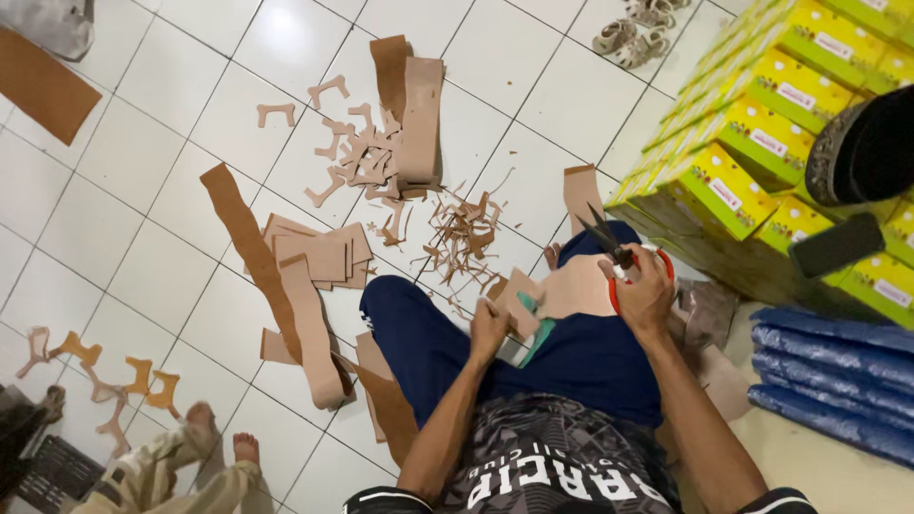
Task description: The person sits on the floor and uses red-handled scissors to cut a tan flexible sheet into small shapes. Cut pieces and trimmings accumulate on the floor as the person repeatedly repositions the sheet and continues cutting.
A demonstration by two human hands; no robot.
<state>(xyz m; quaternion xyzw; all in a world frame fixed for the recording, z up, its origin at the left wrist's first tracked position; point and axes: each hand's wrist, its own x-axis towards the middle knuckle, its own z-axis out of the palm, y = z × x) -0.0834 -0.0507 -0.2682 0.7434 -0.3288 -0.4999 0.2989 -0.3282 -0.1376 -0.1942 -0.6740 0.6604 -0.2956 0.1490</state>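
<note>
The tan sheet point(577, 288) being worked on lies across the person's lap, on dark blue trousers point(447, 352), between the two hands. The left hand point(489, 326) has its fingers closed around one end of it, pinching a tan cutout point(520, 297) together with a teal template point(536, 335) that sticks out below the fingers. The right hand point(645, 290) is wrapped around the red handles of a pair of scissors point(617, 253), fingers closed through the loops, dark blades parted and pointing up and away from the body, just over the far edge of the sheet.

Just past the knee there's a messy heap of thin trimmings point(464, 235) on the white tiled floor point(171, 114). Further out sits a pile of finished cut shapes point(360, 157) next to a folded stack of tan strips point(417, 119). Off to the left of the leg is a flat stack of rectangles point(319, 255) with long strips point(249, 252) curling over and beside it. A few more cut shapes point(105, 371) lie well apart at the lower left, some tan and some orange-brown, close to another person's bare feet point(221, 430).

On the right side there's a wall of yellow-green boxes point(752, 143), with blue plastic rolls point(828, 376) below them, and a pair of sandals point(633, 36) up by the top edge.
</note>
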